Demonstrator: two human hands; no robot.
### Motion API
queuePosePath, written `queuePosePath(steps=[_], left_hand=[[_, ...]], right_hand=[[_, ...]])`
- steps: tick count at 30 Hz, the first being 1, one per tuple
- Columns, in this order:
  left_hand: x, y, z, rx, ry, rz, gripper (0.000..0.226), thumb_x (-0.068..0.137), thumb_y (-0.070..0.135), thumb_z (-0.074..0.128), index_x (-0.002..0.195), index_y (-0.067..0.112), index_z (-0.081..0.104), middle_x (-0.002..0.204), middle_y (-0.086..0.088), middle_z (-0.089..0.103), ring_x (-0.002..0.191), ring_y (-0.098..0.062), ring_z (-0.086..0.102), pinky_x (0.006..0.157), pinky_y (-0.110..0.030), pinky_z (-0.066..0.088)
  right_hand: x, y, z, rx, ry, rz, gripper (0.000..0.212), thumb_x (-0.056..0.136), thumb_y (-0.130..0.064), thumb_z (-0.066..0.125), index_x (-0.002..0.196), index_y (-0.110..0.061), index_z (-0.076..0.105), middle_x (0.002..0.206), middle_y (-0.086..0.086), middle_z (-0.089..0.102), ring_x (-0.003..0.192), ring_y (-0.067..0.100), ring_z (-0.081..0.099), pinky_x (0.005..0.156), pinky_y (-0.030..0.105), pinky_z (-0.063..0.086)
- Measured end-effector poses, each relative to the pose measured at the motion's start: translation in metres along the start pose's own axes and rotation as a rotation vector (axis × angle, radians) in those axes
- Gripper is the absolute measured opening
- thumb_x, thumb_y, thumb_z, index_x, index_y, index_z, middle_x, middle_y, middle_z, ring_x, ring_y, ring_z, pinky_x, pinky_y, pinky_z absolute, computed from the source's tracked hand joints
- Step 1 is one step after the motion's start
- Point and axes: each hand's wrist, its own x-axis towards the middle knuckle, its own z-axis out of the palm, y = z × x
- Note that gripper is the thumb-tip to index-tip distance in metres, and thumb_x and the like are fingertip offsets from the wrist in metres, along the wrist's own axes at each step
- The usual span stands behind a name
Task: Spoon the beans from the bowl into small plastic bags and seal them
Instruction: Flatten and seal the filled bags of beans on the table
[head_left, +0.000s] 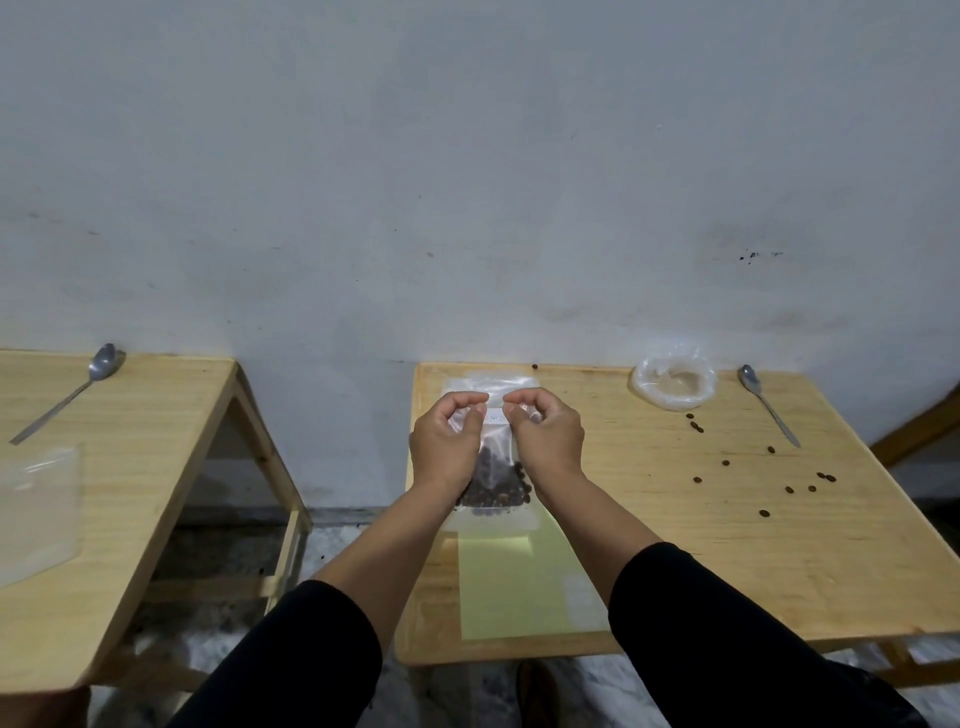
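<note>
Pale wall behind wooden worktop (649, 545). Left hand (449, 441) and right hand (548, 439) each pinch the bag (491, 397) top; beans (498, 488) below the grip. Sealing step, likely; next, press along the strip.

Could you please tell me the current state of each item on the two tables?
small plastic bag: holds beans, pinched at its top.
left hand: pinching the bag.
right hand: pinching the bag.
bowl: looks empty.
loose beans: scattered on the table.
right spoon: lying idle.
left spoon: lying idle.
spare bag: flat, empty.
</note>
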Motion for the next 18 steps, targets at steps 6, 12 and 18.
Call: queuePosePath(steps=[6,12,18], left_hand=[[0.021,-0.004,0.005,0.034,0.087,-0.082,0.016,0.092,0.018,0.055,0.094,0.028,0.068,0.099,0.014,0.066,0.095,-0.005,0.057,0.074,-0.015,0.040],[0.055,-0.019,0.022,0.077,0.029,-0.152,0.013,0.090,0.023,0.058,0.098,0.029,0.066,0.102,0.007,0.066,0.097,-0.015,0.060,0.078,-0.022,0.044],[0.074,-0.040,0.042,0.209,-0.003,-0.157,0.027,0.083,0.023,0.069,0.110,0.026,0.065,0.107,0.012,0.064,0.086,-0.009,0.053,0.072,-0.017,0.041]], right_hand=[[0.012,0.015,-0.005,-0.023,-0.165,-0.052,0.014,0.085,-0.016,0.063,0.094,-0.027,0.066,0.084,-0.006,0.063,0.070,0.009,0.052,0.067,0.021,0.045],[0.041,0.042,-0.016,-0.104,-0.239,-0.007,0.014,0.080,-0.008,0.067,0.089,-0.017,0.072,0.071,-0.011,0.061,0.056,-0.004,0.051,0.060,0.013,0.042],[0.096,0.060,-0.009,-0.208,-0.133,0.019,0.012,0.078,-0.015,0.070,0.089,-0.019,0.072,0.086,-0.003,0.071,0.082,0.011,0.064,0.080,0.026,0.052]])
